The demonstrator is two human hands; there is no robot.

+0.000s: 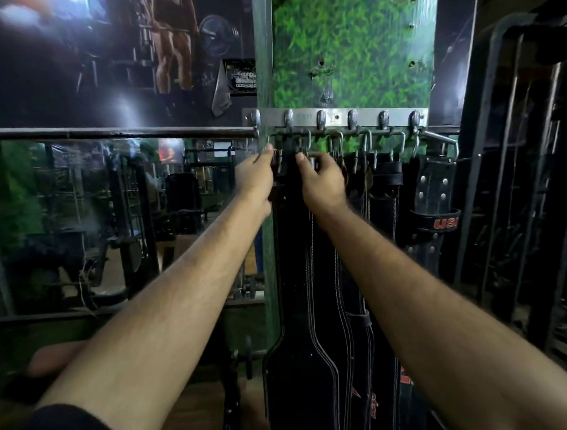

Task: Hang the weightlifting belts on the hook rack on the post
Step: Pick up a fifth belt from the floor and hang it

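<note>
A steel hook rack (335,117) is screwed across a green post (352,56). Several black leather weightlifting belts hang from its hooks by their buckles. My left hand (254,177) and my right hand (322,180) both grip the buckle end of the leftmost black belt (298,360), right under the second hook from the left. This belt hangs straight down, long and white-stitched, widening low down. More belts (384,186) hang to its right. A studded belt (434,191) with red lettering hangs at the far right.
A mirror (82,224) with a dark metal rail (118,133) fills the left side. A poster wall (105,47) is above it. Dark gym machine frames (517,191) stand close on the right. A dumbbell handle (248,356) sits low beside the post.
</note>
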